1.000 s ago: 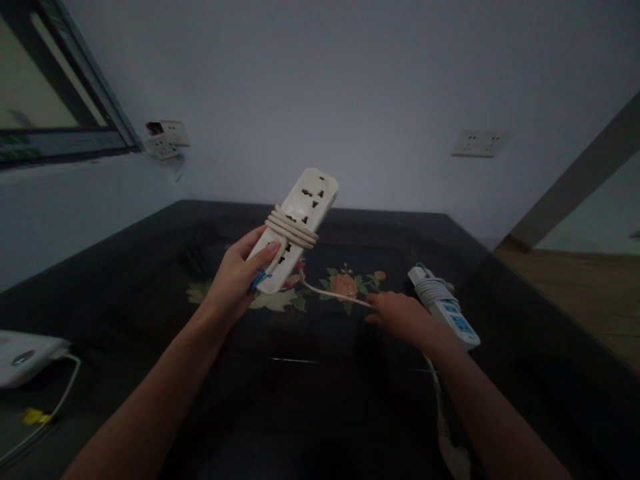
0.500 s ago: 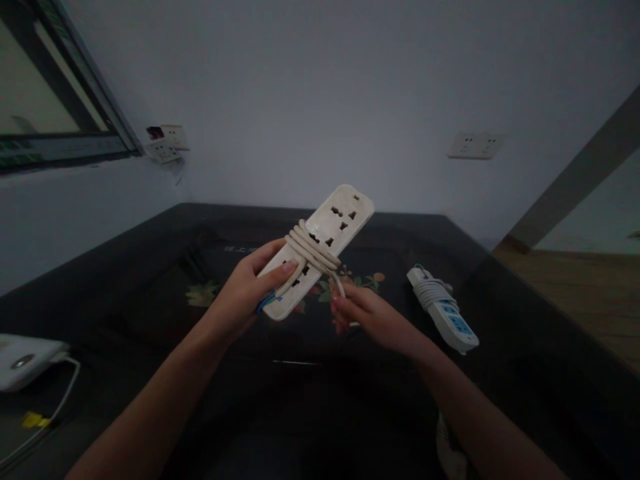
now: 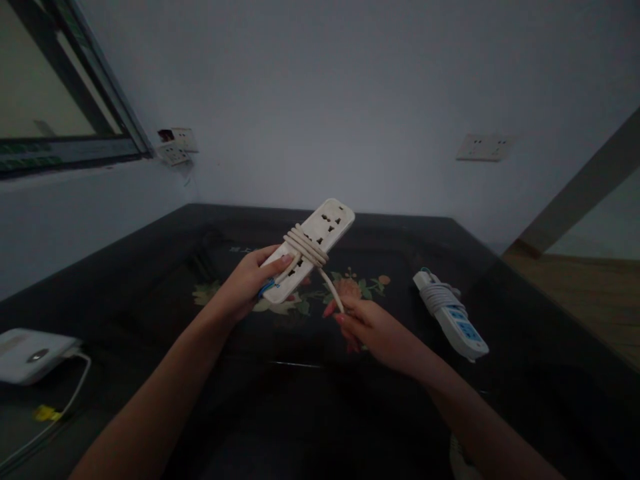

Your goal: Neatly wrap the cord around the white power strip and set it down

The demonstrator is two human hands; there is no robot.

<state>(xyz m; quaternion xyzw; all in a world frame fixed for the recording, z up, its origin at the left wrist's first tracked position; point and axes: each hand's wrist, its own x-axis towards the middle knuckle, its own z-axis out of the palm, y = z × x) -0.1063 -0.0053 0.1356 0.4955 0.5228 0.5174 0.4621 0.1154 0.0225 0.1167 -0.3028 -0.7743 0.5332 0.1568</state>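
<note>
My left hand (image 3: 249, 283) grips the near end of a cream power strip (image 3: 324, 231), holding it tilted up and away above the table. Its cream cord (image 3: 306, 247) is wound several times round the middle of the strip. A loose length of that cord runs down to my right hand (image 3: 370, 325), which is closed on it just below the strip. A blue wire shows at the strip's near end, by my left thumb.
A dark glossy table (image 3: 150, 267) with a flower pattern lies below. A second white and blue power strip (image 3: 451, 313) with its cord wrapped lies at the right. A white device (image 3: 30, 345) with a cable sits at the left edge. Wall sockets (image 3: 483, 147) are behind.
My right hand came in from the right with the cord and now holds it close under the strip. The strip swung rightward, then settled lower and further away. One more turn lies round it.
</note>
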